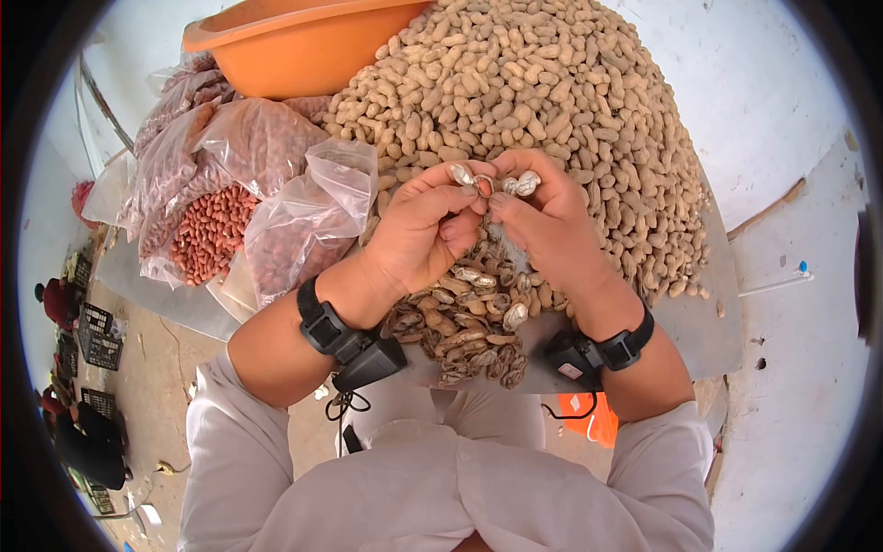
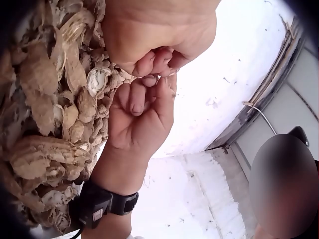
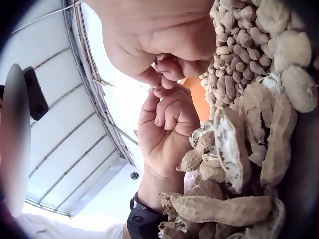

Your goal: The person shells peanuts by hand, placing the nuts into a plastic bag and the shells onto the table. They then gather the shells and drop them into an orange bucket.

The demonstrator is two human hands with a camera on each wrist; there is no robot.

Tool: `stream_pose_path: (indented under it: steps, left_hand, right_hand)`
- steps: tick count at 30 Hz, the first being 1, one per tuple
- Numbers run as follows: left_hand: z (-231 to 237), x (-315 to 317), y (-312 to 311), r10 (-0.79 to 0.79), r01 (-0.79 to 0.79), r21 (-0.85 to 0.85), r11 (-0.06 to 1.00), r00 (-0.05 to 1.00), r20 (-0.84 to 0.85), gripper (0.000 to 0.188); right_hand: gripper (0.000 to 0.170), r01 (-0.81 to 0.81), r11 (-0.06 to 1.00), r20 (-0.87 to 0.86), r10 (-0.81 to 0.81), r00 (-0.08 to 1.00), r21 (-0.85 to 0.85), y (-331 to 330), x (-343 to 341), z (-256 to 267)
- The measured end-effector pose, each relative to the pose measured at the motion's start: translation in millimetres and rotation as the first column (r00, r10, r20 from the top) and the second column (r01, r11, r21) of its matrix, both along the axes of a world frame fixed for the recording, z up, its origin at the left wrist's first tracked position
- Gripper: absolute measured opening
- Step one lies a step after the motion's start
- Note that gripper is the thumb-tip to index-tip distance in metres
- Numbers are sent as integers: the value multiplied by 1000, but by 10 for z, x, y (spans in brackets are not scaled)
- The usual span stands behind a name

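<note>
Both hands meet over the table, close to the big heap of unshelled peanuts [image 1: 543,74]. My left hand [image 1: 418,221] pinches an opened peanut [image 1: 484,187] between thumb and fingers, a reddish kernel showing in it. A pale piece of shell [image 1: 462,174] sticks up by the left thumb. My right hand [image 1: 549,216] pinches the same peanut from the other side, and a silvery-white shell piece [image 1: 522,184] shows between its fingers. Below the hands lies a pile of cracked shells [image 1: 469,336]. In both wrist views the fingertips meet and largely hide the peanut.
Clear plastic bags [image 1: 267,138] of red kernels [image 1: 213,235] lie on the left. An orange basin [image 1: 303,46] stands behind them, against the heap. The grey tabletop [image 1: 694,340] shows at the right. Black crates [image 1: 99,336] and another person [image 1: 90,446] are far left on the floor.
</note>
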State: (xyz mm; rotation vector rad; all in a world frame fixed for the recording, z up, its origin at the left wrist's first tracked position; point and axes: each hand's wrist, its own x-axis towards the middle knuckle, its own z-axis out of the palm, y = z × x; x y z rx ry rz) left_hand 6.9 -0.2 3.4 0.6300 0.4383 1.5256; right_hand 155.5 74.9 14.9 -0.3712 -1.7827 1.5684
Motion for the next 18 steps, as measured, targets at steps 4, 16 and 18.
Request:
stream_pose_path:
  steps: [4, 16, 18]
  left_hand:
    - [-67, -36, 23, -22, 22, -6, 1000, 1000, 22, 10]
    - [-93, -87, 66, -22, 18, -146, 989, 999, -29, 8]
    - [-62, -75, 57, -3, 1, -203, 979, 1000, -11, 8]
  right_hand:
    - [21, 112, 929, -21, -112, 994, 352, 3, -32, -52]
    - [21, 177, 625, 17, -291, 956, 761, -20, 1, 14]
    - [20, 184, 589, 9, -309, 951, 787, -19, -7, 9]
